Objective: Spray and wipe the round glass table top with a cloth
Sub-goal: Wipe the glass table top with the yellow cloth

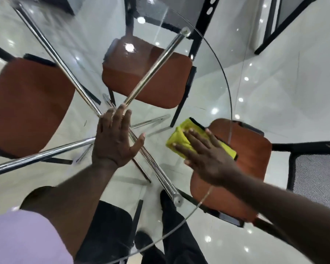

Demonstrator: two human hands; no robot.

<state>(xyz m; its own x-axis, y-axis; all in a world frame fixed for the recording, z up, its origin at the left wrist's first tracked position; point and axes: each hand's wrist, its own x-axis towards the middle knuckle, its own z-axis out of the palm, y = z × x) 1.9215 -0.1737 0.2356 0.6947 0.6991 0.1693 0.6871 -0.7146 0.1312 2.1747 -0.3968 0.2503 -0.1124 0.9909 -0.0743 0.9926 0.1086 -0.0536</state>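
Glass makes up the round desk (208, 88), and through it the head view shows crossed chrome legs (151, 73), three brown chair seats (147, 77) and glossy white floor tiles (284, 92). Both hands lie on the glass. One is the left hand (114, 138), flat near the centre where the legs cross, fingers spread wide, palm down, holding nothing. Over at the right hand (206, 157), the fingers are stretched out and press down on a folded yellow cloth (181, 140), which lies on the desk near its right rim; a dark edge runs along the cloth's far side. A lilac sleeve (23, 239) covers the left upper arm at the bottom left. Dark trousers (171, 235) and a dark shoe show through the glass at the bottom edge
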